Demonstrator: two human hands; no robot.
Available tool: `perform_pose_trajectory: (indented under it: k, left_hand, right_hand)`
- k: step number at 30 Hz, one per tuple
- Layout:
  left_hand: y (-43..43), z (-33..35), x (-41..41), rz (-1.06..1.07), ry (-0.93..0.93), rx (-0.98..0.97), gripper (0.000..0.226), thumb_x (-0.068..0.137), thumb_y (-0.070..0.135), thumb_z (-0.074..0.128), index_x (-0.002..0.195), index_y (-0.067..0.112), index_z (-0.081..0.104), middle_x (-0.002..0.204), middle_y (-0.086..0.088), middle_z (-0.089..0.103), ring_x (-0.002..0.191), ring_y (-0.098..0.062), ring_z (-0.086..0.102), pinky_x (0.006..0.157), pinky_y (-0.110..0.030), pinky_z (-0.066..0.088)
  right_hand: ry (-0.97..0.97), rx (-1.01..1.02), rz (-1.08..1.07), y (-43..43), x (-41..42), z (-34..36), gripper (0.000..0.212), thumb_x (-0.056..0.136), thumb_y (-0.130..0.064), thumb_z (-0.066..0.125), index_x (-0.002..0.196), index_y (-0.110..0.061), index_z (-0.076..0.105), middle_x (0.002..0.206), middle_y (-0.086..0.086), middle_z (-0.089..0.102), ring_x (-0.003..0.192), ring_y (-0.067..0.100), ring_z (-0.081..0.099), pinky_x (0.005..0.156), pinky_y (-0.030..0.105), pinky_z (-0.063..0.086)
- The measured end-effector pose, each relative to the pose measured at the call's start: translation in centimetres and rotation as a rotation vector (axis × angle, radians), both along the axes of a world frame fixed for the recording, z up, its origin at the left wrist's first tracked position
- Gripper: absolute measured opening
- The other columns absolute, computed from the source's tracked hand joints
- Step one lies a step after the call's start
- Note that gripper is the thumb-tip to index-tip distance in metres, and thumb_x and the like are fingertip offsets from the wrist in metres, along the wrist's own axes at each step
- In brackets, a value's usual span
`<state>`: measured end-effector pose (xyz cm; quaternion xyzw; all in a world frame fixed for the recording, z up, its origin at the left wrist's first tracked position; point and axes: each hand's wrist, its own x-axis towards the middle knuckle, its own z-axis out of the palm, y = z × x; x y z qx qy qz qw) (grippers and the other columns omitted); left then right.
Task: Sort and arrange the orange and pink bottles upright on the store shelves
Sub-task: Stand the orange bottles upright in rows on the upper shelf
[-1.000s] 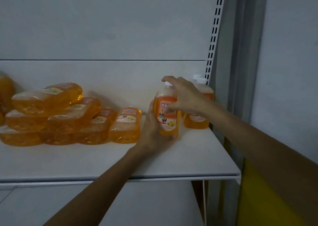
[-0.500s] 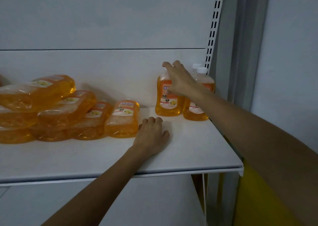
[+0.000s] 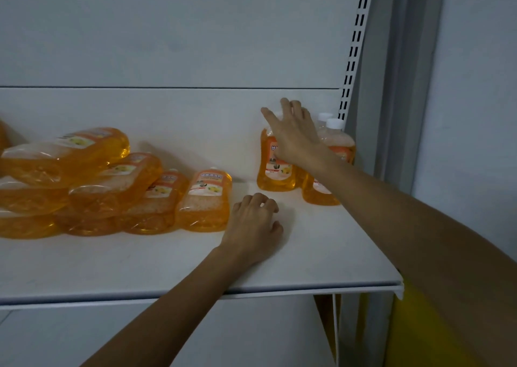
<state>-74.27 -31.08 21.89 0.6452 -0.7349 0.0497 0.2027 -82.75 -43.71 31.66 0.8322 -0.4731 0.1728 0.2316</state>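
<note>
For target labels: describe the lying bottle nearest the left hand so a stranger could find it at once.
On the white shelf, an orange pile lies at left; upright bottles stand at right. The bottle is the pile's rightmost, beside the left hand. Only it has bare shelf on its right.

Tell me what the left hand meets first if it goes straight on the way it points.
Probably the upright orange bottle behind the right hand; only bare shelf lies between, depth unclear.
</note>
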Motion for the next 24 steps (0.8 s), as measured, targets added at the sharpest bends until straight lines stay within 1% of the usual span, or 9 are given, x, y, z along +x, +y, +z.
perform_pose_trajectory:
  k: [2, 4, 7, 10, 13, 15, 18, 20, 24]
  left_hand:
    - [0.6, 0.5, 0.7, -0.008, 0.017, -0.066, 0.033, 0.094, 0.029, 0.047, 0.125, 0.018, 0.053, 0.137, 0.001, 0.044, 0.126, -0.016, 0.037, 0.102, -0.025, 0.032]
    - [1.6, 1.1, 1.8, -0.011, -0.020, -0.145, 0.027, 0.092, 0.026, 0.052, 0.116, 0.016, 0.060, 0.130, -0.001, 0.052, 0.121, -0.017, 0.045, 0.098, -0.027, 0.037]
    - [2.6, 1.5, 4.1, 0.024, -0.055, -0.325, 0.024, 0.074, 0.021, 0.060, 0.095, 0.012, 0.067, 0.105, -0.007, 0.066, 0.097, -0.026, 0.062, 0.080, -0.034, 0.051]
    - [3.2, 0.9, 6.7, 0.166, -0.046, -0.295, 0.046, 0.078, 0.034, 0.048, 0.115, 0.008, 0.059, 0.120, -0.014, 0.059, 0.107, -0.032, 0.058, 0.088, -0.038, 0.048]
    - [3.8, 0.2, 8.1, 0.243, -0.122, -0.107, 0.082, 0.081, 0.059, 0.011, 0.142, 0.009, 0.034, 0.147, -0.012, 0.036, 0.135, -0.027, 0.034, 0.111, -0.036, 0.026]
    - [3.6, -0.3, 8.4, 0.234, -0.160, -0.100, 0.084, 0.082, 0.060, 0.006, 0.144, 0.009, 0.029, 0.151, -0.012, 0.031, 0.138, -0.026, 0.029, 0.114, -0.036, 0.021]
    - [3.2, -0.7, 8.7, 0.256, -0.152, -0.133, 0.076, 0.087, 0.057, 0.016, 0.137, 0.005, 0.041, 0.141, -0.016, 0.044, 0.128, -0.031, 0.043, 0.107, -0.042, 0.035]
    - [3.0, -0.8, 8.9, 0.238, -0.151, -0.208, 0.068, 0.088, 0.051, 0.028, 0.125, 0.001, 0.053, 0.126, -0.019, 0.057, 0.112, -0.033, 0.056, 0.095, -0.043, 0.046]
    - [3.4, -0.9, 8.9, 0.140, -0.025, -0.303, 0.059, 0.086, 0.047, 0.036, 0.122, 0.005, 0.055, 0.126, -0.017, 0.055, 0.112, -0.032, 0.053, 0.092, -0.041, 0.046]
  right_hand:
    - [-0.056, -0.030, 0.105, 0.8, 0.3, -0.1, 0.082, 0.083, -0.022, 0.067, 0.149, -0.016, 0.018, 0.153, 0.018, 0.016, 0.139, 0.034, 0.016, 0.113, 0.040, 0.020]
    - [-0.183, -0.015, 0.237, 1.8, 1.1, -0.5, 0.071, 0.088, -0.026, 0.062, 0.147, -0.014, 0.025, 0.150, 0.013, 0.025, 0.137, 0.028, 0.026, 0.106, 0.035, 0.031]
    - [-0.489, 0.261, 0.343, 2.8, 3.2, -1.4, 0.059, 0.088, -0.034, 0.063, 0.138, -0.014, 0.038, 0.134, 0.008, 0.048, 0.118, 0.023, 0.051, 0.088, 0.030, 0.043]
    - [-0.594, 0.684, 0.272, 2.6, 5.6, -2.7, 0.073, 0.081, -0.052, 0.065, 0.137, -0.013, 0.038, 0.132, 0.010, 0.051, 0.115, 0.024, 0.053, 0.086, 0.026, 0.042]
    - [-0.569, 0.947, 0.186, 2.2, 7.8, -4.8, 0.087, 0.074, -0.069, 0.059, 0.138, -0.012, 0.041, 0.136, 0.008, 0.048, 0.104, 0.023, 0.054, 0.082, 0.033, 0.052]
    - [-0.549, 0.995, 0.190, 1.8, 8.7, -5.9, 0.086, 0.069, -0.072, 0.060, 0.131, -0.014, 0.049, 0.129, 0.007, 0.054, 0.104, 0.022, 0.056, 0.081, 0.033, 0.052]
    - [-0.598, 1.058, 0.219, 1.4, 9.3, -6.2, 0.079, 0.065, -0.067, 0.067, 0.123, -0.015, 0.055, 0.119, 0.004, 0.060, 0.105, 0.021, 0.058, 0.088, 0.035, 0.051]
    - [-0.661, 1.068, 0.223, 1.4, 9.2, -6.2, 0.084, 0.055, -0.069, 0.069, 0.118, -0.014, 0.058, 0.112, 0.003, 0.063, 0.102, 0.020, 0.060, 0.082, 0.034, 0.053]
    - [-0.798, 1.006, 0.251, 1.7, 8.3, -6.8, 0.069, 0.059, -0.063, 0.075, 0.108, -0.017, 0.058, 0.107, 0.003, 0.065, 0.099, 0.021, 0.063, 0.082, 0.037, 0.055]
